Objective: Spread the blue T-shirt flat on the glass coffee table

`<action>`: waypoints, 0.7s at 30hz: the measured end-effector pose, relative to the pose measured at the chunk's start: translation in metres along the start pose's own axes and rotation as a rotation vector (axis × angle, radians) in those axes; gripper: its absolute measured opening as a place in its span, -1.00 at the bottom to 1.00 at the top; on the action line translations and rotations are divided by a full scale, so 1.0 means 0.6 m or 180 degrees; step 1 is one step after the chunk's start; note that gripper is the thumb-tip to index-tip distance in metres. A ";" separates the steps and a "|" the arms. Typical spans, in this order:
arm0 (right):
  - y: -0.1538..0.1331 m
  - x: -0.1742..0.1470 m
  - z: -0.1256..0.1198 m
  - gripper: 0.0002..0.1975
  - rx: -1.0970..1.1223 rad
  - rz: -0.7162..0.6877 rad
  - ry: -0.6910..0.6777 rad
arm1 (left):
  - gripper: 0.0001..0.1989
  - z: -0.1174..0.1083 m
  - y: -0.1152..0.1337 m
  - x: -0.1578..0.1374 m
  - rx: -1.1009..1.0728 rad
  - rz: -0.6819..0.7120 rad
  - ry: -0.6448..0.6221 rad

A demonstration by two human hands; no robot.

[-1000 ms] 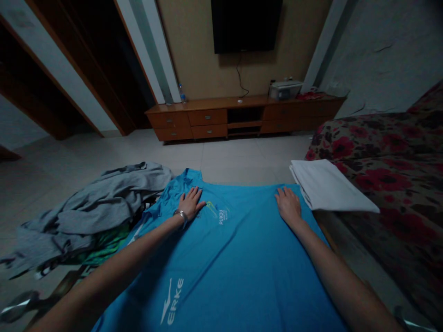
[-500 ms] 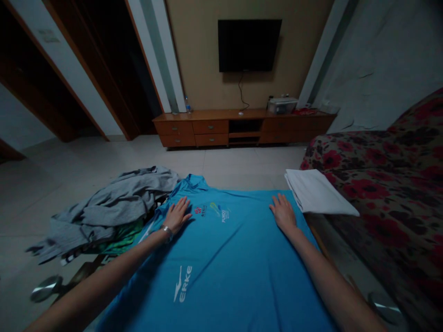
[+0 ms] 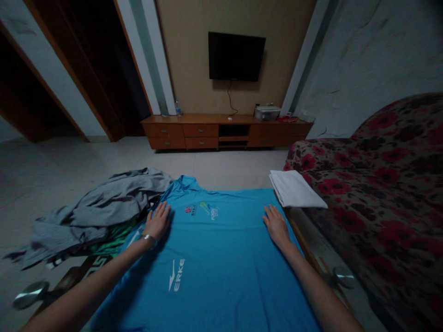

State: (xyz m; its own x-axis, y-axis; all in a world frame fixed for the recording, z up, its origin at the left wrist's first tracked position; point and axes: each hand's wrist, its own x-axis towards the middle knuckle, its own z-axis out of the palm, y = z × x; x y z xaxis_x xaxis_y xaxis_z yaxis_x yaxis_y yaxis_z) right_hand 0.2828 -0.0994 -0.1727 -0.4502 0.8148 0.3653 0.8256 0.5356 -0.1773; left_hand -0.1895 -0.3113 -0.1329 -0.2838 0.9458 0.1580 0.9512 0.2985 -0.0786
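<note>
Head view: blue shirt (image 3: 214,258) covers the table near a floral sofa (image 3: 380,184); flat, unclenched left hand (image 3: 157,221) and right hand (image 3: 276,226) have slid nearer since earlier.

Dim room, low light throughout. Pale tiled floor (image 3: 86,161). Tan back wall carries a dark flat TV (image 3: 236,56), cable hanging below it. Long wooden cabinet (image 3: 224,131) with drawers stands beneath; small items on top, too dark to identify. Floral sofa (image 3: 380,184) at right. Dark wooden doorway (image 3: 86,69) at left.
</note>
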 end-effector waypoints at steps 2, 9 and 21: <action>-0.018 -0.059 -0.017 -0.51 -0.0015 -0.0060 -0.0034 | -0.46 -0.008 0.043 -0.046 -0.0058 0.0338 0.0114; 0.016 -0.200 -0.060 -0.51 -0.0249 0.0222 -0.0140 | -0.34 0.004 0.063 -0.159 -0.0229 0.0609 -0.0295; -0.075 -0.331 -0.135 -0.55 -0.0050 0.0119 -0.0197 | -0.35 -0.043 0.076 -0.332 -0.0360 0.1260 -0.0125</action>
State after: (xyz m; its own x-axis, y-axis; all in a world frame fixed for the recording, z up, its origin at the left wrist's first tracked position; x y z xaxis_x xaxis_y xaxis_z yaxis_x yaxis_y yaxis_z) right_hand 0.3627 -0.3034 -0.1631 -0.4386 0.8466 0.3015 0.8473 0.5014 -0.1751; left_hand -0.0866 -0.4894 -0.1424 0.1044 0.9896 0.0994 0.9945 -0.1032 -0.0166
